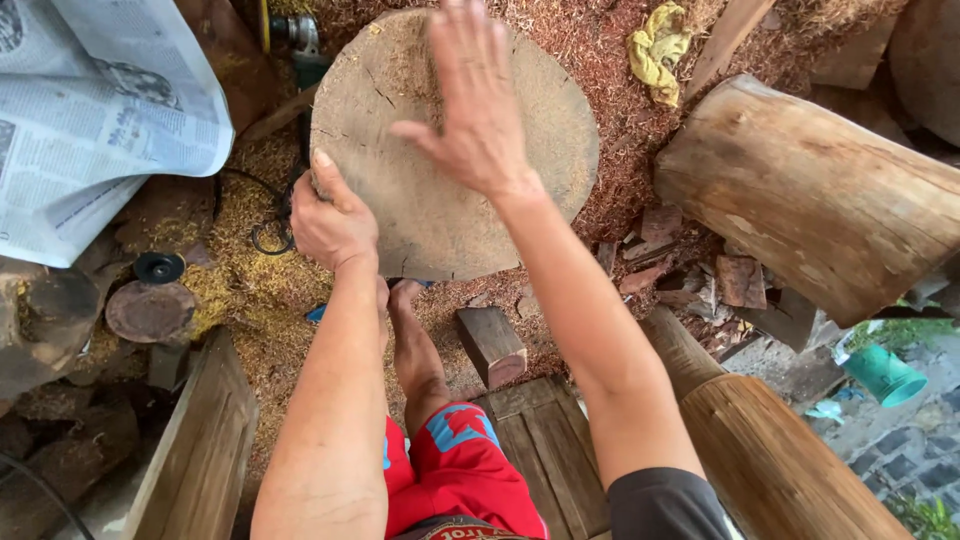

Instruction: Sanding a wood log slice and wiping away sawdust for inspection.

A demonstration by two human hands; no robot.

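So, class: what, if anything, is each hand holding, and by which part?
The left hand grips the round wooden slab by its left edge. The right hand lies flat and open on its face, gripping nothing.

Soft even daylight, faint shadows, sharp focus, wide-angle edge distortion

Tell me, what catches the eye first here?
The round wood slab at top centre, standing on a sawdust floor. The left hand grips its left edge while the right hand lies flat, open, on its face. A big log lies to the right.
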